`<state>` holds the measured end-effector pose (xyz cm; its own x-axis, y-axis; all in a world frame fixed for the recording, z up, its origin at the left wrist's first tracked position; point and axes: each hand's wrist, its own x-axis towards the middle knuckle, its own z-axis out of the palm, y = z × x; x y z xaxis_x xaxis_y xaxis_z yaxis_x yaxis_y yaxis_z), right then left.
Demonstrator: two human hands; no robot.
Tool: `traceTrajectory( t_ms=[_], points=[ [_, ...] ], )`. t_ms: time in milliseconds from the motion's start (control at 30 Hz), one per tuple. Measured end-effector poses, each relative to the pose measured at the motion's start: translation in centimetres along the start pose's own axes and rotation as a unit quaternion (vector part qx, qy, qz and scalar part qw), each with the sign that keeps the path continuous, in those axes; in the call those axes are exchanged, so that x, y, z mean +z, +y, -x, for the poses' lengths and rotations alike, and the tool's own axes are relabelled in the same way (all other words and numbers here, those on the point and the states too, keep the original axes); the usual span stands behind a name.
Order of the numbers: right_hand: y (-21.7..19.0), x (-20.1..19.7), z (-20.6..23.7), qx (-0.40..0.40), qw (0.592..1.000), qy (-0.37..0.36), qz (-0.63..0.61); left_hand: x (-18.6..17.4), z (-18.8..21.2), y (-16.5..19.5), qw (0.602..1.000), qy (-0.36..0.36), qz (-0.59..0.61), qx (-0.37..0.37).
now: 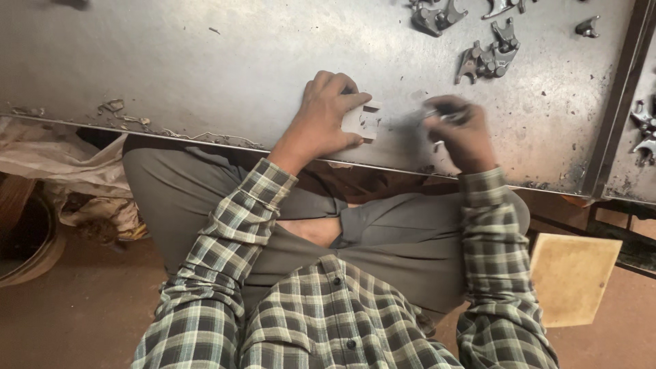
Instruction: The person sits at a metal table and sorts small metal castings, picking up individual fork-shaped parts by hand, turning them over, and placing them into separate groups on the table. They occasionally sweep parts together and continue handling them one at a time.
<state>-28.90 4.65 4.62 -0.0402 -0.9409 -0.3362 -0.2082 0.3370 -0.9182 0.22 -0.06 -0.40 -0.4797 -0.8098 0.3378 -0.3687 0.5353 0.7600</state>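
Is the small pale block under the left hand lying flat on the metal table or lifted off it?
Flat: the left hand presses the pale block against the metal table.

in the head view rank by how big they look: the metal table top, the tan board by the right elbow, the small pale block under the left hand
1. metal table top
2. tan board, though it is nearer the camera
3. small pale block, partly covered by the left hand

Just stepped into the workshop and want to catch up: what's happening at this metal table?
A person in a checked shirt sits at a metal table. The left hand presses a small pale block flat on the surface. The right hand is blurred; it seems to grip something small, which I cannot make out. Small grey metal parts lie further back.
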Motion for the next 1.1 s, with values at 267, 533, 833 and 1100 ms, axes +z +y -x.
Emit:
traceTrajectory(
  t_ms=[267, 533, 833, 1100],
  points=[
    [-0.9, -6.6, -1.9, -0.143, 0.94, 0.002, -0.311, 0.0, -0.2, 0.1, 1.0, -0.004, -0.004, -0.008],
    [0.0, -7.5, -6.5, -0.266, 0.908, 0.162, 0.279, -0.3, -0.2, 0.5, 1.0, -0.014, -0.009, -0.02],
    [-2.7, -7.0, -8.0, -0.323, 0.733, 0.062, 0.595, -0.2, -0.2, 0.3, 1.0, -0.003, -0.008, -0.005],
    [-0.1, -5.8, -5.1, -0.107, 0.906, 0.064, 0.405, 0.0, -0.1, 0.0, 1.0, 0.009, -0.009, 0.005]
  ],
)
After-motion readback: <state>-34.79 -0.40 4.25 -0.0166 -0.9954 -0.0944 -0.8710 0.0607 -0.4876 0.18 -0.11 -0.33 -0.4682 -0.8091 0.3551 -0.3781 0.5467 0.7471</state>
